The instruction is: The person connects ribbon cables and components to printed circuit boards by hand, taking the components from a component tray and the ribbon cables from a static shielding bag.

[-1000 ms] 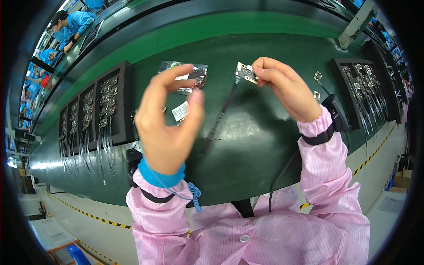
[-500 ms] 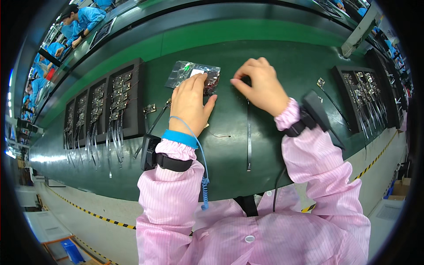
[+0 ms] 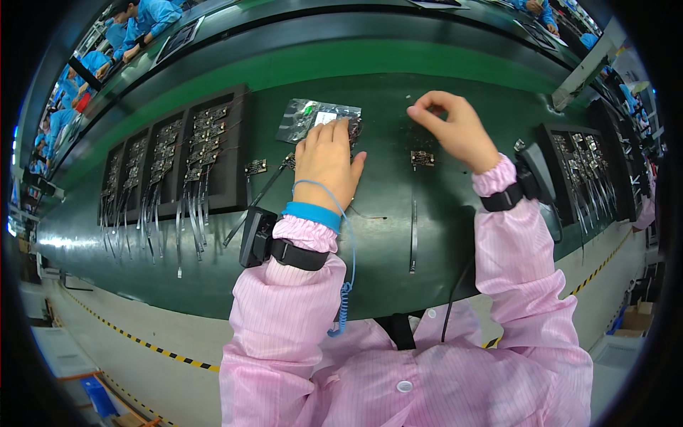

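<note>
The small circuit board (image 3: 422, 159) lies on the surface (image 3: 377, 292) near the right hand (image 3: 455, 132), whose narrow grip shows nothing held; the left hand (image 3: 327, 167), thumb spread wide, overlaps a clear bag (image 3: 295, 119). Likely light and fragile, the board suits holding by its edges, not its flat cable (image 3: 413, 235)

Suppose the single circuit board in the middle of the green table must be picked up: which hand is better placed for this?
Probably the right hand: it hovers just beyond and to the right of the circuit board. The left hand is farther away, at the clear bag.
</note>
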A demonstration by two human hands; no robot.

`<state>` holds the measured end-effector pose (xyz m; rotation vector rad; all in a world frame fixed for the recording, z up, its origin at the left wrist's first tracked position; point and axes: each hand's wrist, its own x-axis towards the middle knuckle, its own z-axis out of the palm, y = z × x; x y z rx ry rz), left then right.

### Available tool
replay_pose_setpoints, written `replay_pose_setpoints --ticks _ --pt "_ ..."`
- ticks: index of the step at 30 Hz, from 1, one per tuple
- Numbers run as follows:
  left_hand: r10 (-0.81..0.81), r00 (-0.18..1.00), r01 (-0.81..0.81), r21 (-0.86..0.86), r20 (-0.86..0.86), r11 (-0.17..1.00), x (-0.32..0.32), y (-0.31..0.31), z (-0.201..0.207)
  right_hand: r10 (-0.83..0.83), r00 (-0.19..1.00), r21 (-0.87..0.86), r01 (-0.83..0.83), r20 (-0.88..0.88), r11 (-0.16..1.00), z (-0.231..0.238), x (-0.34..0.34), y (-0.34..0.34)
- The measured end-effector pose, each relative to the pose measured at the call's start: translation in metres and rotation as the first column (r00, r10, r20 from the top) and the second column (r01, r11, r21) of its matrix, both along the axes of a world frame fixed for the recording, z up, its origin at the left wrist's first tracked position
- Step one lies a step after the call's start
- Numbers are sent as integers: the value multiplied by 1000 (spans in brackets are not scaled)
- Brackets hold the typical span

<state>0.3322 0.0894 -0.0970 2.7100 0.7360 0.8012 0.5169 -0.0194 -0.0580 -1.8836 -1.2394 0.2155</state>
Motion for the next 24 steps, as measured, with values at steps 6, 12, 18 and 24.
replay_pose_setpoints --ticks 6,12,18,24 --pt "-14 998 8 105 61 994 -1 0 2 -107 983 -238 140 146 961 45 24 -100" --pt "-65 997 61 100 44 993 0 -6 8 -284 884 -316 408 371 857 14 49 -183" --pt "-76 996 71 101 48 992 0 -10 12 -352 904 -281 413 243 866 3 41 -191" --pt "-109 992 105 68 61 992 0 -15 17 -316 927 -285 365 204 887 2 36 -188"
